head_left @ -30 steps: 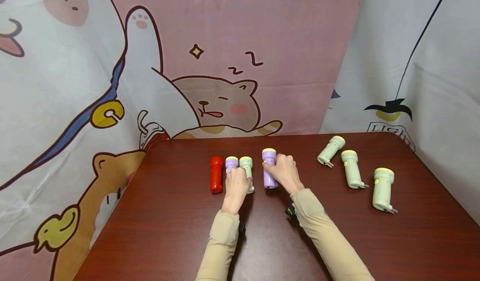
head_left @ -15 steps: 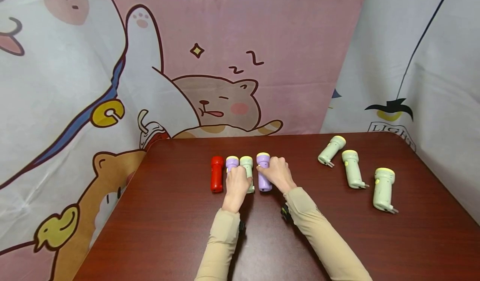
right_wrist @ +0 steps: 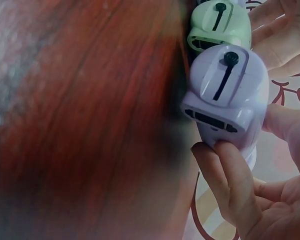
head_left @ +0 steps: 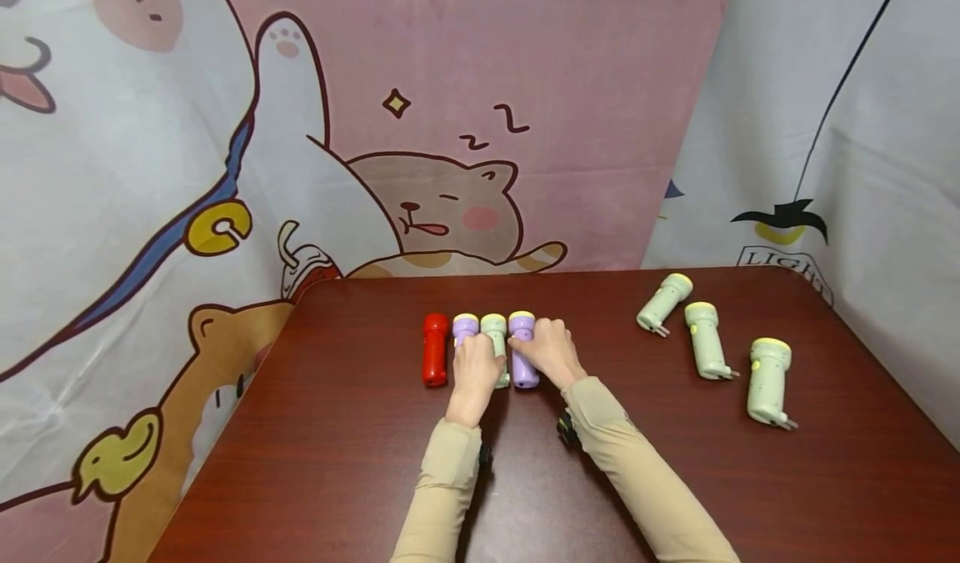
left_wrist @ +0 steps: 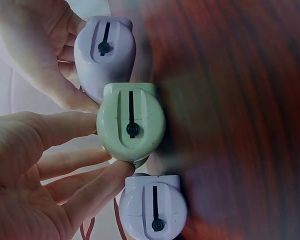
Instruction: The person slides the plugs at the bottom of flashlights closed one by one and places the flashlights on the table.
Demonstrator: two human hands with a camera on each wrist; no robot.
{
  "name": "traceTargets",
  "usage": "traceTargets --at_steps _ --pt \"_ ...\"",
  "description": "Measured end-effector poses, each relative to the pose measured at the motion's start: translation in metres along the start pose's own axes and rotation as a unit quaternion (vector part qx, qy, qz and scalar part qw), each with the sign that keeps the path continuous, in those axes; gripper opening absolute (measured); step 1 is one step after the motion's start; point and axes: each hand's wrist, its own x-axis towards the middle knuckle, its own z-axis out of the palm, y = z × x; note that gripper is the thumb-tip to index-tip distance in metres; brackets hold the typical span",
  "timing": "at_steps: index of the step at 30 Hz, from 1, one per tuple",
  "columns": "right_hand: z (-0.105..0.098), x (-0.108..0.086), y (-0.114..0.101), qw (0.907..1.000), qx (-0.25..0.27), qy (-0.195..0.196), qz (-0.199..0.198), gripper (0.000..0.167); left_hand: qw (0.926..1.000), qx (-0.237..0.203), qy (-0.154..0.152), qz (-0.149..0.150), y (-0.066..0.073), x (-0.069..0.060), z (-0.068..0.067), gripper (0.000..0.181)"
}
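Note:
In the head view a red flashlight [head_left: 434, 350], a purple one [head_left: 465, 327], a green one [head_left: 495, 327] and another purple one [head_left: 524, 370] lie side by side. My left hand [head_left: 475, 373] holds the green flashlight [left_wrist: 131, 122] between thumb and fingers, partly covering the purple one at its left. My right hand [head_left: 552, 351] grips the right-hand purple flashlight [right_wrist: 230, 80] by its sides. In the right wrist view that purple flashlight lies close against the green one; whether they touch is unclear.
Three more green flashlights, the far one [head_left: 664, 304], the middle one [head_left: 705, 340] and the near one [head_left: 768, 381], lie at the right of the brown table [head_left: 345, 463], with plug prongs sticking out. A cartoon-printed cloth [head_left: 585, 129] hangs behind.
My right hand has slid the purple flashlight left, up beside the green one. My left hand has stayed on the green flashlight.

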Motion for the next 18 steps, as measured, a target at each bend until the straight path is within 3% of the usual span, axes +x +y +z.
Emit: traceTargets --at_steps 18 --pt "0.0062 0.002 0.0026 0.9999 -0.012 0.002 0.0 0.036 1.0 -0.002 0.001 -0.001 -0.0004 -0.001 -0.0004 0.02"
